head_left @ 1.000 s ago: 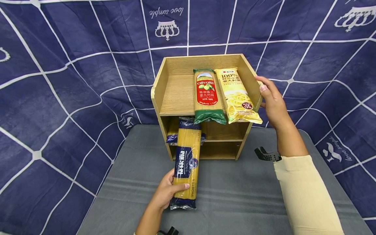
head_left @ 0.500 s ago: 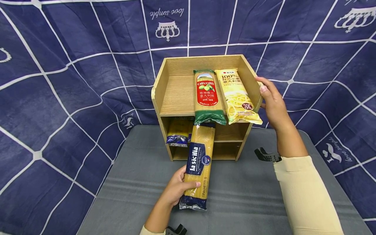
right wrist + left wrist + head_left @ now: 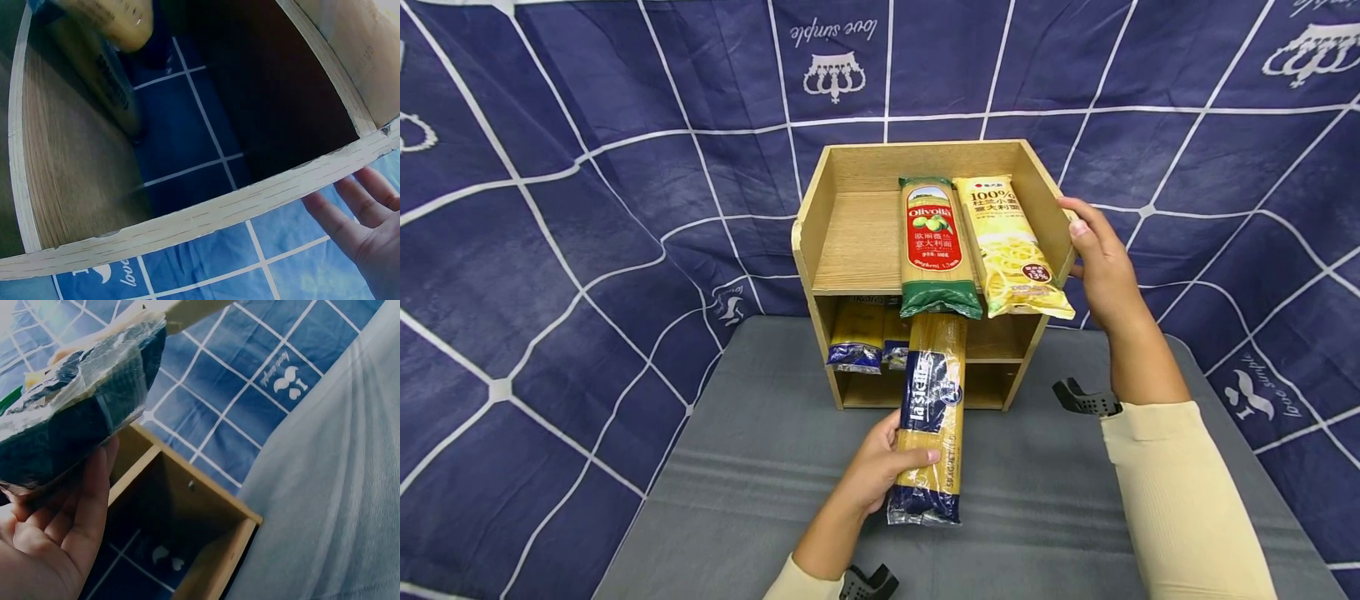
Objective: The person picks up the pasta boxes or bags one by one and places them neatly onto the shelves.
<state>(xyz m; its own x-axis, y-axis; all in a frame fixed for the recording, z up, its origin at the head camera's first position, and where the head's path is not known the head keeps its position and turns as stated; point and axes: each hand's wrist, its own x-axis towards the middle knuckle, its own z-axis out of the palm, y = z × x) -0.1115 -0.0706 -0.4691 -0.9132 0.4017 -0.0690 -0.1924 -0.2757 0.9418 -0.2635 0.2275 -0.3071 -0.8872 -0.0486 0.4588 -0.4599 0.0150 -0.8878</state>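
left hand (image 3: 880, 467) grips blue spaghetti pack (image 3: 931, 417), far end poked into wooden shelf (image 3: 925, 275) middle tier, under the overhanging green pack (image 3: 934, 246) and yellow pack (image 3: 1011, 246) up top. two more blue packs (image 3: 868, 337) left inside. right hand (image 3: 1101, 262) flat against shelf's right side. grey mat (image 3: 1037, 500), navy checked cloth (image 3: 587, 208) behind.

One wooden shelf (image 3: 850, 242). Five pasta packs: two on top, red (image 3: 932, 246) and yellow (image 3: 1011, 246); two blue (image 3: 855, 337) in the middle compartment; one blue (image 3: 931, 417) held. Two hands (image 3: 880, 467).
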